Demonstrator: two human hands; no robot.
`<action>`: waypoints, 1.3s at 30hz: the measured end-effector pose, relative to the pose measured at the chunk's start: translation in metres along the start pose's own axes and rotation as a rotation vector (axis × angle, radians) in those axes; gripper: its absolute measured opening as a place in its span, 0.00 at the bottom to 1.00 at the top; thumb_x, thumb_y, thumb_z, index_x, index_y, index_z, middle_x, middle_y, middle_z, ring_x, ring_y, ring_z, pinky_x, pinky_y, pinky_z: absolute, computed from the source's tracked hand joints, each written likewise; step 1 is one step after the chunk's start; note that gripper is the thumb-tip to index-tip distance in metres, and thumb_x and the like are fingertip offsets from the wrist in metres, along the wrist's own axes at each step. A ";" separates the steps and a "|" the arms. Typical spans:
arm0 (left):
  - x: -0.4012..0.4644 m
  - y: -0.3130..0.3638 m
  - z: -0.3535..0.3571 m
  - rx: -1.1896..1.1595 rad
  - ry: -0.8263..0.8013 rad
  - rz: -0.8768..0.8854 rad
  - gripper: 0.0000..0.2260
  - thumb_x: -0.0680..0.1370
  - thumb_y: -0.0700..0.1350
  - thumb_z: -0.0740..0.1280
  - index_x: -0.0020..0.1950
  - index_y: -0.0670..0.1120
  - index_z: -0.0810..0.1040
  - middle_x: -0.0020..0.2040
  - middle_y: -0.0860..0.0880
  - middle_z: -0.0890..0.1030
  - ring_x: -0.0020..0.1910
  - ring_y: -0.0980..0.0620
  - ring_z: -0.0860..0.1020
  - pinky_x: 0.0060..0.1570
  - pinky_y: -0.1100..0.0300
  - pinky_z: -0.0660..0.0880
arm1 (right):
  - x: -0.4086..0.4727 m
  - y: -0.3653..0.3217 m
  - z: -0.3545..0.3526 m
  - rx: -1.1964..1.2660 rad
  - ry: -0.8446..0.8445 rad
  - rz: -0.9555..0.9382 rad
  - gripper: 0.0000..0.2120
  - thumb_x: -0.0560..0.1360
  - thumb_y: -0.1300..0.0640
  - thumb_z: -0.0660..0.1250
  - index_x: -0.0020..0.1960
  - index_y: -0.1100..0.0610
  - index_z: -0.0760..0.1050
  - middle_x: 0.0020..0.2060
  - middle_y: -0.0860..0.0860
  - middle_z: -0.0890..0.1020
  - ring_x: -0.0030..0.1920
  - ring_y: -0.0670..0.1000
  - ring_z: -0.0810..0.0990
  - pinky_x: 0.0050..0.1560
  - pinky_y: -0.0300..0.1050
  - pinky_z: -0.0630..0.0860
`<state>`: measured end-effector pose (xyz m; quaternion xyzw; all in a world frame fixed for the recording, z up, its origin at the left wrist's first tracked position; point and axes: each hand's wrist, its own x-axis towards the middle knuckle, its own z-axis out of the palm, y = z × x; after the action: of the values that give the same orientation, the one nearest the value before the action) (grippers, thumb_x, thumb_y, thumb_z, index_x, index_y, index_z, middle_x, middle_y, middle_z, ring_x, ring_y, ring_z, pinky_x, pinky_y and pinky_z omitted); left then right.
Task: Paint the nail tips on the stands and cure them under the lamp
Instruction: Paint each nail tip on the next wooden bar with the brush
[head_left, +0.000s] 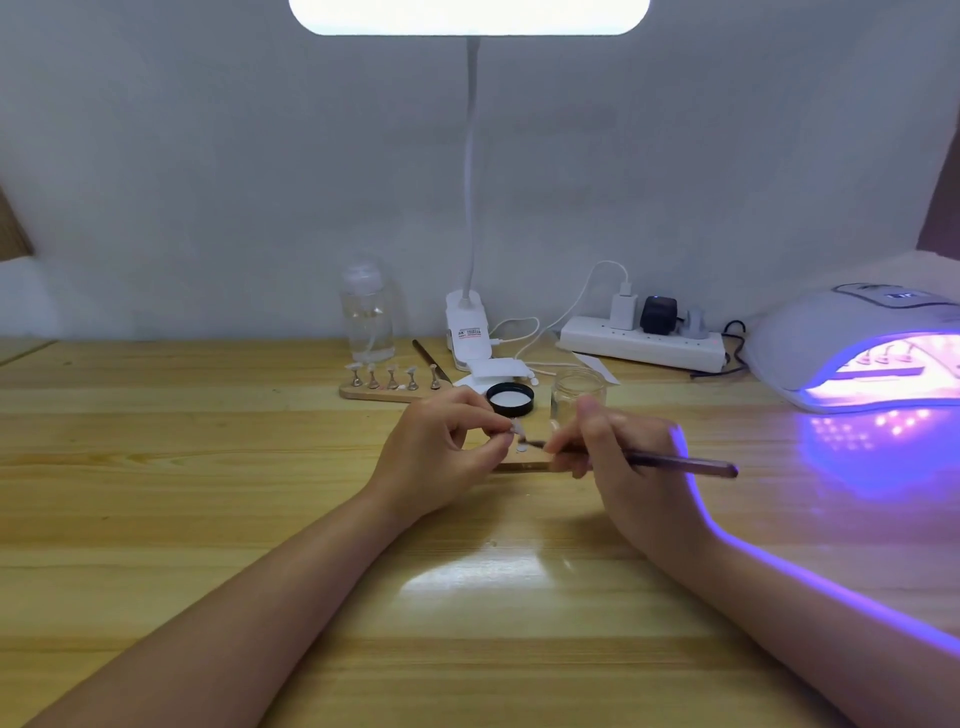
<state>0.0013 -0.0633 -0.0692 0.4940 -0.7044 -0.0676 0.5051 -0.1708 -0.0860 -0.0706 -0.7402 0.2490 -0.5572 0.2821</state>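
**Painting one tip at a time, close to the light**

Since there's only the head view, that's all we're going on. Our left hand (441, 447) has its fingers (498, 441) pinched on one small stand with a nail tip (518, 429) on top, held just above the near wooden base (519, 464) so the tip faces the brush. Our right hand (618, 452) has its fingers wrapped round the brush (675, 461) pen-style, bristle end touching or just beside the tip, hard to tell which. Wrists look like they're resting on the bench (208, 467), probably for steadiness.

The open jar (577, 393) and its black lid (510, 399) sit just behind our hands, handy for reloading. Five more tips wait on the far rack (389, 391). The curing lamp (857, 348) glows purple off to the right, seemingly with stands already inside.
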 end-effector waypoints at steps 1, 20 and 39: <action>0.000 0.000 0.000 0.004 0.001 0.000 0.11 0.69 0.36 0.73 0.43 0.53 0.81 0.36 0.58 0.77 0.24 0.59 0.66 0.27 0.71 0.60 | 0.000 0.000 0.000 0.017 0.014 0.010 0.21 0.74 0.43 0.54 0.33 0.52 0.79 0.25 0.47 0.80 0.29 0.41 0.79 0.34 0.31 0.72; 0.000 -0.001 0.001 0.006 0.030 0.019 0.08 0.69 0.34 0.72 0.44 0.46 0.83 0.37 0.57 0.78 0.23 0.58 0.64 0.27 0.73 0.60 | 0.000 -0.001 -0.001 0.038 0.016 -0.015 0.20 0.75 0.44 0.52 0.35 0.50 0.78 0.28 0.45 0.80 0.33 0.42 0.80 0.37 0.34 0.74; 0.005 -0.004 0.001 -0.003 0.049 0.116 0.10 0.69 0.35 0.72 0.45 0.49 0.82 0.38 0.55 0.78 0.25 0.58 0.65 0.28 0.71 0.61 | 0.000 -0.001 -0.003 0.040 -0.024 -0.011 0.20 0.75 0.46 0.53 0.36 0.54 0.79 0.30 0.46 0.81 0.34 0.42 0.80 0.38 0.34 0.75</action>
<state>0.0026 -0.0694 -0.0692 0.4531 -0.7192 -0.0269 0.5260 -0.1734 -0.0853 -0.0692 -0.7423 0.2304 -0.5549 0.2967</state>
